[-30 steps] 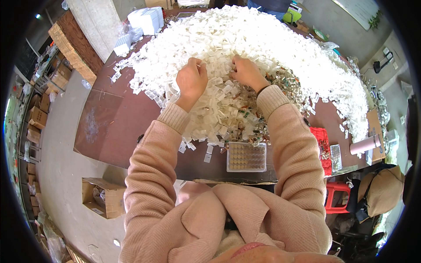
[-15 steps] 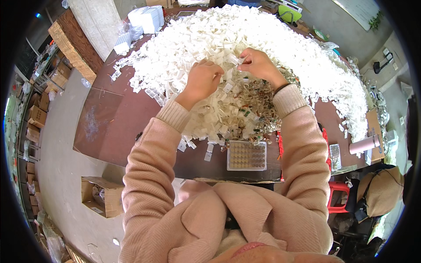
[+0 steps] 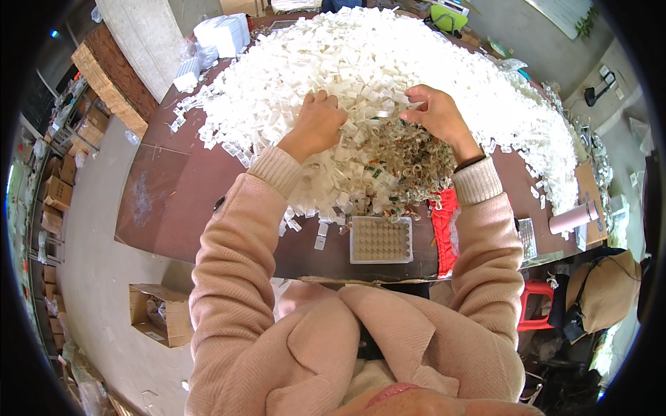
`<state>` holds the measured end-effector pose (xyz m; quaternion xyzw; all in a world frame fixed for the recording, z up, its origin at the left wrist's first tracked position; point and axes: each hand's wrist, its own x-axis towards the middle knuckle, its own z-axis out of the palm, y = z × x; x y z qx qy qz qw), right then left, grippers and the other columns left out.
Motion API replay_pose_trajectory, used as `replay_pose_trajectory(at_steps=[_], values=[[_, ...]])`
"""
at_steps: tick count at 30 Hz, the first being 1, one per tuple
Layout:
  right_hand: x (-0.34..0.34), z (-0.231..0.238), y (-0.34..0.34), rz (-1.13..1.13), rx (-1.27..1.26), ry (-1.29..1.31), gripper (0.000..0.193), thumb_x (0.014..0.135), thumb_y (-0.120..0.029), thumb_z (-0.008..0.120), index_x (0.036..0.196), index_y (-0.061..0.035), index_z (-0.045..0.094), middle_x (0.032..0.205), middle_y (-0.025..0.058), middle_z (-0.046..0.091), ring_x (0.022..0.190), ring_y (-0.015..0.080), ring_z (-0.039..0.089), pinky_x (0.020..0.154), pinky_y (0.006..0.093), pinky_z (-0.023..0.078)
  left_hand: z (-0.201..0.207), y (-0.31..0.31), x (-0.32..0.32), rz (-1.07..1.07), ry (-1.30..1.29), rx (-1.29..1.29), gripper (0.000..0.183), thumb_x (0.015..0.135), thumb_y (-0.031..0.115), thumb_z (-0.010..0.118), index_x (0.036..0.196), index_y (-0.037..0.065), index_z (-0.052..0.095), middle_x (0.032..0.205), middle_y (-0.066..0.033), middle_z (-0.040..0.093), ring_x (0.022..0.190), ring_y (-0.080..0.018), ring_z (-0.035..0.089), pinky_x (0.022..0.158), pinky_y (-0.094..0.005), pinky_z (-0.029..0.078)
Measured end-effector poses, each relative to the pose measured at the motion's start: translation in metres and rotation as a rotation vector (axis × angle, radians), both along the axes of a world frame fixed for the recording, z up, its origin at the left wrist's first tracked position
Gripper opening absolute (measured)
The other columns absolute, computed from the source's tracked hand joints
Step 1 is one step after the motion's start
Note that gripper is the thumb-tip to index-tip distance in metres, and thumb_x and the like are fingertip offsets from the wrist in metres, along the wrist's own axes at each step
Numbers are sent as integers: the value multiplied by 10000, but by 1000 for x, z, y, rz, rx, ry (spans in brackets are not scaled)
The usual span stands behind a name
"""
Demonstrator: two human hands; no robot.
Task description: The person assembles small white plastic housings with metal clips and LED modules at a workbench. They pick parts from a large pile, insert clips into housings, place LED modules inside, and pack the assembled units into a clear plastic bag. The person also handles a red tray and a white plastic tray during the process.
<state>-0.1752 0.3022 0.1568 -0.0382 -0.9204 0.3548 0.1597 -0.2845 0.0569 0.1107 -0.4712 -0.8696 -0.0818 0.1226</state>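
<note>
A: Where is there room to move?
B: On the left, a broad brown stretch of table (image 3: 163,208) runs from the heap of pale plastic pieces (image 3: 312,62) to the curved edge. Nearer the person's body, only a narrow strip separates the heap from the front edge.
A: And what sits in the way there?
B: A clear tray (image 3: 381,261) of round beige discs, close to that edge, with a red bag or cloth (image 3: 444,232) just right of it, partly under the right sleeve. A pink bottle (image 3: 574,218) lies farther right.
A: The hands?
B: The left hand (image 3: 320,123) rests over the heap, fingers curled; whether they grip a piece, one cannot tell. The right hand (image 3: 438,118) is above the darker mixed pieces (image 3: 423,163), thumb and forefinger spread.
A: Any change from half a second ago?
B: The right one pinched a clear piece then, nearer the left; now it is farther right, and more red shows beside the tray.
</note>
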Motion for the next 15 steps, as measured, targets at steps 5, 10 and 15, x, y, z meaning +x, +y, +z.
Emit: replay_pose_trajectory(at_steps=[5,10,15], values=[[24,-4,0,42,-48,28,348,774,-123,826,1075,-17,689,1004,126,721,845,217,686,737,327,545,4,-6,-10,-16,-9,93,100,745,145,752,841,136,726,963,-32,622,1044,-267,528,947,-424,401],[41,-21,-1,-11,298,179,283,751,-74,804,997,-13,678,958,141,700,785,278,672,720,369,540,11,-20,-19,-26,-252,452,84,832,140,682,883,98,734,932,-64,699,998,-321,587,948,-453,421],[46,-27,-30,7,338,556,326,765,-122,816,1038,-19,670,996,187,688,824,353,679,743,396,551,19,-6,5,-25,-582,720,155,914,144,670,936,-8,690,788,-85,694,698,-173,633,663,-314,523]])
